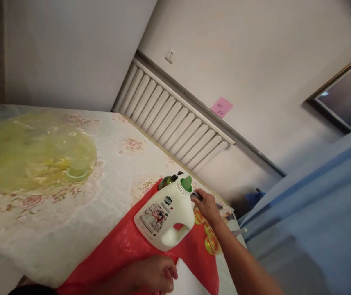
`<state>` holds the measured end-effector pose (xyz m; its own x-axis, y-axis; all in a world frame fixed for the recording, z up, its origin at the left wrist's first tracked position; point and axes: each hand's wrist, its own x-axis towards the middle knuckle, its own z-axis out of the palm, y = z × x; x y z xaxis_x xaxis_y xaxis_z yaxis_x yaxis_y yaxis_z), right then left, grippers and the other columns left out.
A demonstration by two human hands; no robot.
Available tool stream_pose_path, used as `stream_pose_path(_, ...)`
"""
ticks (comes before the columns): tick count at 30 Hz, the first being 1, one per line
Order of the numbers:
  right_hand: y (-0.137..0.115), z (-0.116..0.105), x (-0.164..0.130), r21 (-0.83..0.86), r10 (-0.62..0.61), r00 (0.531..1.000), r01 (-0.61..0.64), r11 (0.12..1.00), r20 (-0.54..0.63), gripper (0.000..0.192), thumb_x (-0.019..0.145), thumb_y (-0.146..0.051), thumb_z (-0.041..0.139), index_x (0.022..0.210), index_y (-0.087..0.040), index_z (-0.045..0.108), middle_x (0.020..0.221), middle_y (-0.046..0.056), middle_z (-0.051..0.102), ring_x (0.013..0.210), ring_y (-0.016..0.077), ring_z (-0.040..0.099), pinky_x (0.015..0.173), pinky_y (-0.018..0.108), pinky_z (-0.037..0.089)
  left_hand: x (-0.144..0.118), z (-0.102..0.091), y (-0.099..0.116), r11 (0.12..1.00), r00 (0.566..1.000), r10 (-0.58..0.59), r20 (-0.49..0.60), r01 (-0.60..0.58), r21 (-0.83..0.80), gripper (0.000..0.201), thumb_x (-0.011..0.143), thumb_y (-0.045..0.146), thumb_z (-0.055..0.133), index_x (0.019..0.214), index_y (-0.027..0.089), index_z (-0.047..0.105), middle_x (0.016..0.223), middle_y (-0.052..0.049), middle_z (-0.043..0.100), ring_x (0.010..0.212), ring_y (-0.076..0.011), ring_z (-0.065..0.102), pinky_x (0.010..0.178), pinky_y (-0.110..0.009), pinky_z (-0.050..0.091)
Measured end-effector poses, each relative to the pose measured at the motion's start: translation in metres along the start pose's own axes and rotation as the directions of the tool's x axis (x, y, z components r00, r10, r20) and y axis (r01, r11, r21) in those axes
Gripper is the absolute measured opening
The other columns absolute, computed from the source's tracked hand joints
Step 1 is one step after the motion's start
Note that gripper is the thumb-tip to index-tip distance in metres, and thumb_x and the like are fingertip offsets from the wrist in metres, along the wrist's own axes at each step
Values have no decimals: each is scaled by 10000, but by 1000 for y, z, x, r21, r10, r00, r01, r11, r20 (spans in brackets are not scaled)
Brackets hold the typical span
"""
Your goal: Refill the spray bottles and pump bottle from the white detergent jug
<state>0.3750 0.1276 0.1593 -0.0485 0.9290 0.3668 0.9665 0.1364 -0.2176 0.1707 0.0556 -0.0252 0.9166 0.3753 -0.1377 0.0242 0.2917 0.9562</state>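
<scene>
My right hand (209, 207) is closed on a dark grey, handle-like thing (197, 196), just beside the neck of a white detergent jug (166, 215). The jug is uncapped, with a green spout in its mouth, and sits on a red plastic bag (110, 246). A dark pump-top bottle (167, 180) is partly hidden behind it. At the bottom, my left hand (155, 272) has its fingers curled at the edge of a plain white thing (189, 280). What those fingers hold is hidden.
A green cap (77, 174) lies by a yellow plastic bag (34, 151) on the flowered tablecloth (120, 164). Several yellow-green round items (212, 243) sit near my right forearm. A radiator (172, 114) runs along the wall, and a blue curtain (310, 221) hangs at the right.
</scene>
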Motion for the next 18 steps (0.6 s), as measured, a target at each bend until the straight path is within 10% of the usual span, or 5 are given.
stream_pose_path(10,9,-85,-105,-18,282,952,-286,958,-118,259,782,-388,591,848,-170,714,675,8,650,639,201,572,625,299,412,0,5,2,996,998,50,27,-47,-77,463,646,291,724,1077,204,578,844,12,602,654,-177,652,616,-326,474)
stream_pose_path(18,-18,-115,-165,222,455,890,-443,869,-6,253,748,-420,650,799,-177,694,646,-21,588,615,170,493,581,289,370,-6,8,12,951,997,69,-35,-77,-299,777,742,466,765,1382,247,383,1437,-168,451,1133,-297,599,828,-374,505)
